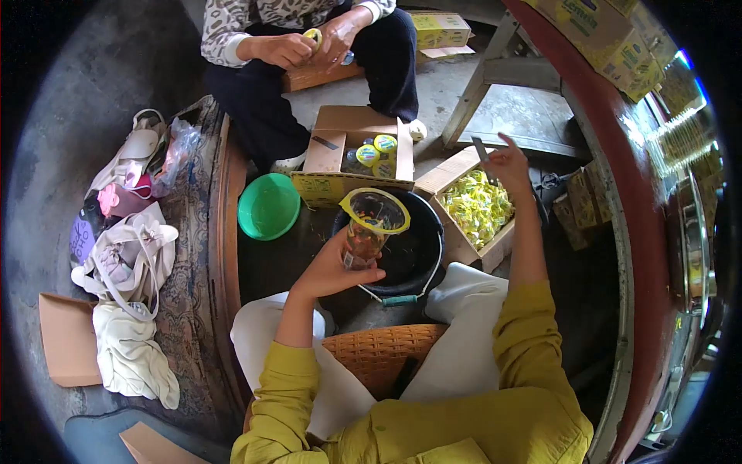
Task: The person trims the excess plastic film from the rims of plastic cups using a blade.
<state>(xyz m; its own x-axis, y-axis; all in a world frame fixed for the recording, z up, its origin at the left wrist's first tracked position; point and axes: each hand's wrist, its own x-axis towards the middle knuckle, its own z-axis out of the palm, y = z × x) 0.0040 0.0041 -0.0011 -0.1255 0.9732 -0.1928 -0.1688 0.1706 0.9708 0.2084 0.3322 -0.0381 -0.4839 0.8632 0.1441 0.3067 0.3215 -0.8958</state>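
Observation:
My left hand (328,271) is wrapped round a clear plastic cup (363,240) with a yellow rim. Small colourful bits and brownish contents show inside it. The cup is held upright above a black bucket (413,267) that stands between my knees. Raised at the right, my right hand (508,166) grips a thin, flat, dark blade-like tool (482,150). Below that hand lies a cardboard box (464,251) full of yellow-green wrappers or film pieces (479,205). My fingers partly hide the tool's lower end.
Ahead stands an open carton (340,120) with several yellow-lidded cups (367,155). A green basin (268,206) sits left of the bucket. Opposite, a person's hands (290,50) hold a yellow-rimmed cup. Bags lie on the left bench (193,309); a wooden trestle (487,69) stands right.

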